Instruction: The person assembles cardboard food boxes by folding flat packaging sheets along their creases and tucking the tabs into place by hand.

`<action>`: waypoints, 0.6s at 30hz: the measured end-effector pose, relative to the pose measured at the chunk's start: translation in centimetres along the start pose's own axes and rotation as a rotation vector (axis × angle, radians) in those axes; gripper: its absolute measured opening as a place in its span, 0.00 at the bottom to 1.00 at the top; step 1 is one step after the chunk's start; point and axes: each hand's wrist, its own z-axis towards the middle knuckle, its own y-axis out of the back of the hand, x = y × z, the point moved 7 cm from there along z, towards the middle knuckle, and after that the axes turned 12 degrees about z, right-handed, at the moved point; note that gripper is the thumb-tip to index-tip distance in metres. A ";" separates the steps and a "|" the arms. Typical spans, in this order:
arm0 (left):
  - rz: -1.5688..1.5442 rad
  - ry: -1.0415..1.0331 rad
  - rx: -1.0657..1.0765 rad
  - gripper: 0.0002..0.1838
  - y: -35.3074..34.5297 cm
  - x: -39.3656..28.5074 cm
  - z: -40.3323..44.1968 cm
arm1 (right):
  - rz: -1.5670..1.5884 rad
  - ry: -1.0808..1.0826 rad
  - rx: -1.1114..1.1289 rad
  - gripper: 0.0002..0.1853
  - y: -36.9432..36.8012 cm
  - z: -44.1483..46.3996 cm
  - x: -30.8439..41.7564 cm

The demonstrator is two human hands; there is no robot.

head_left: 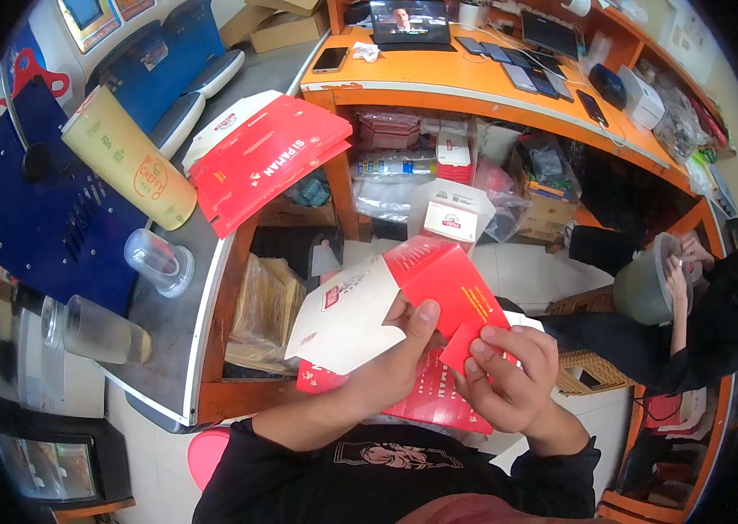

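A partly folded red and white printed carton [347,306] is held up in front of my chest. My left hand [391,362] grips it from below, the thumb on its red panel and the fingers behind the card. With fingertips and thumb, my right hand [513,375] pinches a small red flap [459,348] at the carton's right side. Beneath both hands, another red printed carton [439,403] lies over my lap, partly covered. Just beyond the held one is a white carton with a small logo [450,220].
Flat red cartons [277,153] lie stacked on the grey counter [181,349] at left, near a tall yellowish cup [129,157] and clear containers [159,262]. Phones [521,77] and a tablet [410,22] occupy the orange desk [465,83]. At right, another person handles a tub [639,284].
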 end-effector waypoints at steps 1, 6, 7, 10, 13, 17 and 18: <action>0.004 0.003 -0.005 0.21 0.0 0.2 -0.1 | -0.006 0.002 -0.012 0.10 -0.1 -0.1 0.2; -0.086 0.042 -0.012 0.22 -0.4 0.4 -0.3 | 0.023 0.079 0.000 0.12 -0.6 -0.5 0.8; -0.135 0.029 0.004 0.22 -0.7 -0.2 -0.3 | 0.007 0.061 -0.006 0.12 -0.5 -0.4 0.6; -0.305 -0.087 0.068 0.22 -2.0 -2.8 -0.2 | -0.062 0.024 -0.041 0.13 -0.1 -0.4 0.1; -0.267 -0.158 0.047 0.22 -3.3 -2.4 -0.8 | -0.098 -0.016 -0.086 0.14 0.0 -1.2 0.0; -0.054 -0.080 0.070 0.21 -2.2 -3.7 -0.7 | 0.110 -0.116 0.011 0.13 0.4 -0.5 -1.6; -0.092 -0.088 0.020 0.20 -2.0 -3.8 -0.9 | 0.195 -0.155 0.064 0.14 0.7 -0.2 -1.9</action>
